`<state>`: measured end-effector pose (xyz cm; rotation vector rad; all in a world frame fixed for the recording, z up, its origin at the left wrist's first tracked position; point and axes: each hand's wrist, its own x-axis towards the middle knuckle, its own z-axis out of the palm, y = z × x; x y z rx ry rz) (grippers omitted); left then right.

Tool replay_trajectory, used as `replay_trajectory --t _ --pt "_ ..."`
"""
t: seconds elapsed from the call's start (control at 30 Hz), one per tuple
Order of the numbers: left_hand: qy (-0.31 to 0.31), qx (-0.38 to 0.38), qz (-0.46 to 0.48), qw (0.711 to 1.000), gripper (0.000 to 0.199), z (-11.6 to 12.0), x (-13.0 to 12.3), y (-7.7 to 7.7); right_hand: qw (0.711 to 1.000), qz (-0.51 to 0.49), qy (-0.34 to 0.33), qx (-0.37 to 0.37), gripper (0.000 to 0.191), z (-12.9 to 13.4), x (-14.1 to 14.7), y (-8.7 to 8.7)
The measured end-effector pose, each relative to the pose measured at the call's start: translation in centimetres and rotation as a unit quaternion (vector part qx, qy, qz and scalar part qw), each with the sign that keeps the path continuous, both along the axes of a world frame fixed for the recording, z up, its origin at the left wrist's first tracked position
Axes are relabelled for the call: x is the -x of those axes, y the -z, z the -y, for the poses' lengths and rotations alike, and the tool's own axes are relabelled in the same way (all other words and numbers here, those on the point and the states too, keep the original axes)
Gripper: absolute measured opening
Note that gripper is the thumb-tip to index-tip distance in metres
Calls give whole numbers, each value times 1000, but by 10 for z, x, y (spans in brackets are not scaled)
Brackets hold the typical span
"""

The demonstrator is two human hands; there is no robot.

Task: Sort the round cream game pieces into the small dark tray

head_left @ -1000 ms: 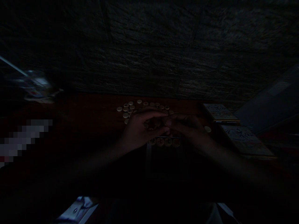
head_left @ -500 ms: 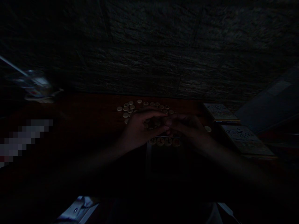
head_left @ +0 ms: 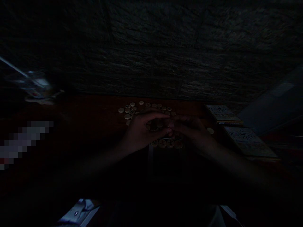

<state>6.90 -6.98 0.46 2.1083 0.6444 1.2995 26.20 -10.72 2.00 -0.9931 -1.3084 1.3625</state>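
The picture is very dark. My left hand [head_left: 141, 128] curves its fingers and thumb over the table, and its fingertips meet those of my right hand [head_left: 190, 127]. Both hands are closed at the tips; whatever they pinch there is too dark and small to make out. Just below the fingers, a row of round Chinese chess pieces [head_left: 162, 143] with red and dark characters lies along the top of a dark flat case [head_left: 150, 159]. Beyond my hands, several loose chess pieces [head_left: 127, 116] are scattered, some partly hidden by my left hand.
Two flat boxes [head_left: 251, 142] with printed lids lie at the right, and a single pale disc [head_left: 210, 130] sits beside them. At the far left stands a clear cup [head_left: 39, 85] with a straw. A stone-block wall [head_left: 151, 56] rises behind the wooden table [head_left: 94, 110].
My hands stay almost in place, with only a slight shift of the fingers at the tips. The chess pieces have not moved.
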Motion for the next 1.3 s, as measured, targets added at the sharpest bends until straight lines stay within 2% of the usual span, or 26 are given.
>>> replay_trajectory --t 0.27,0.43,0.7,0.9,1.3 --pt "-1 -15 13 1000 25 1 -1 -1 1000 4 -14 -8 27 0 -1 1" --pt "1 -8 -4 1000 33 0 0 -1 1000 7 -11 0 23 0 -1 0" --pt "-4 -31 0 1000 25 0 0 -3 1000 -13 -27 4 23 0 -1 0" --pt "12 -32 10 999 31 -1 0 0 1000 1 -17 -2 23 -1 -2 3" --pt "-5 -50 7 999 27 0 1 0 999 5 -35 -19 26 -2 -3 4"
